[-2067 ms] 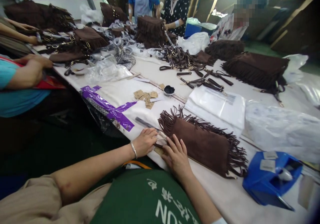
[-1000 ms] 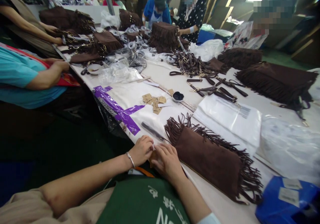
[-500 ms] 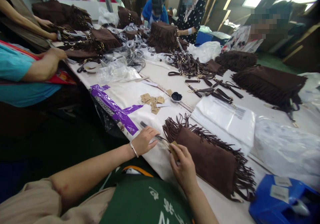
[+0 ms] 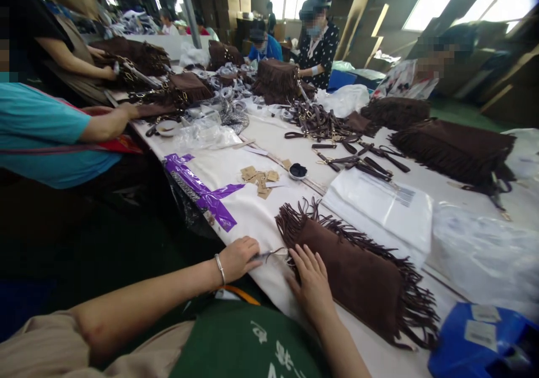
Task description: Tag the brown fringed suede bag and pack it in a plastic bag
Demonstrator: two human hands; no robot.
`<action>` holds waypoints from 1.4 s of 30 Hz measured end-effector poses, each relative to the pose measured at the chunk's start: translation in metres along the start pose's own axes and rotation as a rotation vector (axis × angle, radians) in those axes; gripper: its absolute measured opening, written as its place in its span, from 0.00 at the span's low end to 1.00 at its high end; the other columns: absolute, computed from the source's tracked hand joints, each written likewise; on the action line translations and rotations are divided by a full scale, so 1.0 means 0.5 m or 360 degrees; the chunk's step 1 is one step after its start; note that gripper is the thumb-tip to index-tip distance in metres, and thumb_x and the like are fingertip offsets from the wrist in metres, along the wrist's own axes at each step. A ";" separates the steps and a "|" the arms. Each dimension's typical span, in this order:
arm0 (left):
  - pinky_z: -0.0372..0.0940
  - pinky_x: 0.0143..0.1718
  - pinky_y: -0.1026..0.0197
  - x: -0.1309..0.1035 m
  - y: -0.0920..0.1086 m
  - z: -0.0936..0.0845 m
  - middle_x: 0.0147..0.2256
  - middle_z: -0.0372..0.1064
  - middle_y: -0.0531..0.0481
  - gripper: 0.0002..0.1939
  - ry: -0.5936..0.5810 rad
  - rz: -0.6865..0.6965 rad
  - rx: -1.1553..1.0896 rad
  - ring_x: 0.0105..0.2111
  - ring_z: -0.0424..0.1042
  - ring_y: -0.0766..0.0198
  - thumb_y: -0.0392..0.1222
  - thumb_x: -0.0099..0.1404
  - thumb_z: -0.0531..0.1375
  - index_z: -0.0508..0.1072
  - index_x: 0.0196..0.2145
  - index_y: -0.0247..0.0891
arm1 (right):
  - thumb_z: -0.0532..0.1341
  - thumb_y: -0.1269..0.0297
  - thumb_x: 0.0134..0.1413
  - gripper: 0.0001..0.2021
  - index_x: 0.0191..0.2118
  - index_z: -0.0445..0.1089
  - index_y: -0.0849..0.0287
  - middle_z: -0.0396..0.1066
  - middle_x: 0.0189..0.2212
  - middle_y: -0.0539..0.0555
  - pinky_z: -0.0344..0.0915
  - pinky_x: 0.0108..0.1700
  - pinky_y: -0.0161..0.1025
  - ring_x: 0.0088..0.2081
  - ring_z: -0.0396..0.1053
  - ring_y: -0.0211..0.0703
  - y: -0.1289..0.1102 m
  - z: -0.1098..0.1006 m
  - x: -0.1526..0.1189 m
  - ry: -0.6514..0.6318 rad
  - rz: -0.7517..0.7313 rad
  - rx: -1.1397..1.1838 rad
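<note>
A brown fringed bag (image 4: 353, 271) lies flat on the table in front of me, its fringe spread along the far side and both ends. My right hand (image 4: 314, 282) rests at the bag's near left corner, fingers stretched out, touching its edge. Left of it, at the table's edge, my left hand (image 4: 241, 259) has its fingers curled around a thin dark strip (image 4: 273, 253), whose end pokes out toward the bag. Most of that strip is hidden by the fingers. Beyond my hands lie several small tan tags (image 4: 261, 182).
A small bowl of dark pieces (image 4: 298, 170) stands past the tags. White plastic bags (image 4: 379, 204) lie behind the fringed bag, dark straps (image 4: 353, 153) further back. A blue box (image 4: 475, 338) sits at near right. Purple tape (image 4: 202, 192) runs along the left edge. Co-workers stand around.
My right hand has opened and flattened beside the bag; the tan tag it pinched no longer shows. My left hand has drawn slightly down and left. The view has tilted up a little.
</note>
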State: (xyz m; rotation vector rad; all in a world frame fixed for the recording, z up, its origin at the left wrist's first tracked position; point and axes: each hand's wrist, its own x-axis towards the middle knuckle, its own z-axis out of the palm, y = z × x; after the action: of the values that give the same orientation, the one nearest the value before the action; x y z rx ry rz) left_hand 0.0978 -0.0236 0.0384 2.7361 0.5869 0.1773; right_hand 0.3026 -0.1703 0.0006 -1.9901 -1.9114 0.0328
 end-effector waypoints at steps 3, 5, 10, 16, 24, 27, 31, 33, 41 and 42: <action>0.62 0.49 0.55 0.009 -0.031 -0.002 0.43 0.68 0.45 0.11 0.0171 -0.0063 -0.0113 0.45 0.65 0.59 0.39 0.67 0.54 0.67 0.46 0.35 | 0.54 0.56 0.60 0.24 0.60 0.56 0.55 0.58 0.60 0.58 0.50 0.60 0.56 0.62 0.54 0.53 0.014 -0.011 -0.015 0.0144 0.0123 0.0182; 0.61 0.49 0.52 0.021 -0.055 -0.007 0.44 0.67 0.43 0.12 0.0192 -0.0091 -0.0003 0.45 0.64 0.56 0.38 0.62 0.58 0.69 0.44 0.35 | 0.54 0.56 0.61 0.22 0.58 0.59 0.56 0.62 0.57 0.59 0.55 0.57 0.54 0.58 0.59 0.52 0.018 -0.031 -0.028 0.0298 0.0290 0.0307; 0.63 0.43 0.55 0.042 -0.084 -0.032 0.32 0.68 0.46 0.02 0.0222 -0.0141 -0.0005 0.37 0.66 0.57 0.34 0.60 0.58 0.69 0.29 0.35 | 0.56 0.55 0.59 0.12 0.43 0.69 0.56 0.73 0.38 0.56 0.62 0.46 0.47 0.41 0.68 0.49 -0.001 -0.062 -0.071 0.0417 0.0603 0.0276; 0.62 0.41 0.58 0.044 -0.073 -0.071 0.32 0.67 0.48 0.03 0.0405 -0.0277 -0.0090 0.36 0.68 0.59 0.38 0.65 0.54 0.67 0.35 0.37 | 0.55 0.57 0.60 0.10 0.38 0.70 0.55 0.71 0.33 0.56 0.63 0.40 0.45 0.37 0.67 0.49 -0.030 -0.044 -0.095 -0.0007 0.0545 0.0185; 0.60 0.33 0.62 0.039 -0.076 -0.033 0.26 0.68 0.51 0.09 0.0143 -0.0445 -0.0388 0.29 0.68 0.62 0.44 0.65 0.55 0.68 0.30 0.38 | 0.54 0.60 0.60 0.23 0.60 0.57 0.54 0.66 0.55 0.55 0.56 0.58 0.50 0.59 0.57 0.51 -0.049 -0.046 0.038 0.0036 0.0100 0.0218; 0.57 0.28 0.64 0.037 -0.105 -0.028 0.20 0.65 0.54 0.12 0.0244 -0.0786 -0.0692 0.23 0.66 0.65 0.45 0.63 0.55 0.65 0.24 0.39 | 0.53 0.62 0.61 0.24 0.62 0.54 0.51 0.61 0.59 0.52 0.51 0.62 0.54 0.63 0.51 0.50 -0.035 0.007 0.063 -0.0074 0.0004 0.0146; 0.54 0.21 0.65 0.017 -0.174 -0.052 0.15 0.58 0.57 0.16 0.0422 -0.1059 -0.0820 0.17 0.59 0.67 0.47 0.64 0.51 0.61 0.21 0.39 | 0.52 0.62 0.62 0.21 0.61 0.57 0.46 0.59 0.60 0.49 0.49 0.63 0.55 0.63 0.50 0.50 -0.015 0.051 0.057 -0.0077 -0.0007 0.0129; 0.54 0.21 0.66 0.005 -0.181 -0.067 0.14 0.58 0.58 0.17 0.0466 -0.1090 -0.0867 0.16 0.59 0.68 0.50 0.65 0.50 0.62 0.22 0.39 | 0.54 0.60 0.61 0.21 0.60 0.59 0.46 0.59 0.60 0.50 0.48 0.63 0.58 0.64 0.50 0.52 -0.015 0.047 0.057 -0.0106 0.0008 0.0231; 0.52 0.21 0.67 0.007 0.027 -0.050 0.20 0.61 0.57 0.18 0.0139 -0.0630 -0.1692 0.19 0.57 0.71 0.55 0.62 0.57 0.66 0.26 0.36 | 0.58 0.53 0.56 0.23 0.56 0.63 0.54 0.70 0.46 0.57 0.67 0.49 0.48 0.47 0.69 0.48 -0.106 -0.063 0.047 0.0133 0.0829 0.1633; 0.51 0.20 0.68 0.011 0.049 -0.042 0.20 0.59 0.57 0.18 0.0096 -0.0606 -0.1751 0.19 0.55 0.71 0.55 0.61 0.58 0.66 0.27 0.36 | 0.60 0.53 0.54 0.22 0.54 0.65 0.55 0.71 0.43 0.56 0.68 0.45 0.44 0.43 0.70 0.46 -0.115 -0.072 0.040 0.0119 0.0908 0.1772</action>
State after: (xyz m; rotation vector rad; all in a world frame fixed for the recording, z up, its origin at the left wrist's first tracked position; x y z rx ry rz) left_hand 0.1082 -0.0361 0.0671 1.5405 0.7229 0.3559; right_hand 0.2587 -0.1599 0.0552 -1.5583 -0.8288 0.9250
